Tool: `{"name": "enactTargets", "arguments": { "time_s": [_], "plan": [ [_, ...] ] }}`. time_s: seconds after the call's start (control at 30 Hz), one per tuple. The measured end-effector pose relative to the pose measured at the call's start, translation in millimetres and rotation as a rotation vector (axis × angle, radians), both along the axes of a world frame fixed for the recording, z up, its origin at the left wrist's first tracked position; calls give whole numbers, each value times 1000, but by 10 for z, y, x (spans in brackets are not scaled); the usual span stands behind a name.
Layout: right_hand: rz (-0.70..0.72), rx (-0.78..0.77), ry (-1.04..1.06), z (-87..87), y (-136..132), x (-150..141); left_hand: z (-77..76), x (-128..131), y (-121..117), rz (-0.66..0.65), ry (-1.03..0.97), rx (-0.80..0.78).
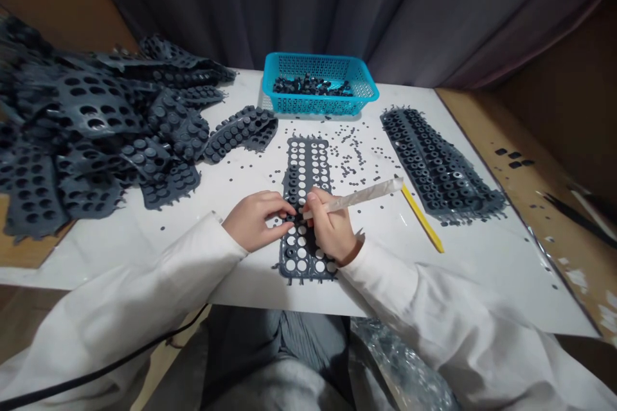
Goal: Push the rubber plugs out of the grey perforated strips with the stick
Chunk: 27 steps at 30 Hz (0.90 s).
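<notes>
A dark grey rubber sheet (308, 160) with rows of round holes lies flat on the white tabletop. Some holes show white through them, while others along its left side hold dark plugs. My left hand (258, 219) rests over the sheet's left edge, thumb and index finger closed around a small dark rubber plug (291, 218). In my right hand (332, 225) is a slim stick wrapped in white paper (369, 194), held like a pen. Its lower end points down at the sheet near my left fingertips; the tip itself is hidden by my fingers.
A blue plastic basket (321, 103) with small dark pieces stands at the back. Heaped rubber sheets (101, 103) fill the left. To the right lie a stack of sheets (434, 160) and a yellow cutter-like tool (423, 218). Tiny dark discs (354, 148) are scattered about.
</notes>
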State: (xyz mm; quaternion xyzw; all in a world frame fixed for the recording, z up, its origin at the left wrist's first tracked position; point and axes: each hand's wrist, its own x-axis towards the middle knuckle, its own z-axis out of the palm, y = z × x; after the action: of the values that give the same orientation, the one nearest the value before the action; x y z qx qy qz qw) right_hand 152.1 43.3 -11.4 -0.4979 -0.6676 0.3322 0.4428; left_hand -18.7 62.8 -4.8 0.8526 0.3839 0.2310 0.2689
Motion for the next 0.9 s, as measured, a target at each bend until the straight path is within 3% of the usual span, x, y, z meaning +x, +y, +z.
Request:
{"name": "enactTargets", "arguments": {
  "time_s": [0.3,0.63,0.9],
  "plan": [
    [16,27,-43,-3,4,-7,1,-11,4,-10,8,-6],
    [48,130,-335,36,-12,-49,-12,8,4,-17,22,41],
    [56,94,-301,35,-3,-38,65,53,-4,-47,192,65]
  ]
}}
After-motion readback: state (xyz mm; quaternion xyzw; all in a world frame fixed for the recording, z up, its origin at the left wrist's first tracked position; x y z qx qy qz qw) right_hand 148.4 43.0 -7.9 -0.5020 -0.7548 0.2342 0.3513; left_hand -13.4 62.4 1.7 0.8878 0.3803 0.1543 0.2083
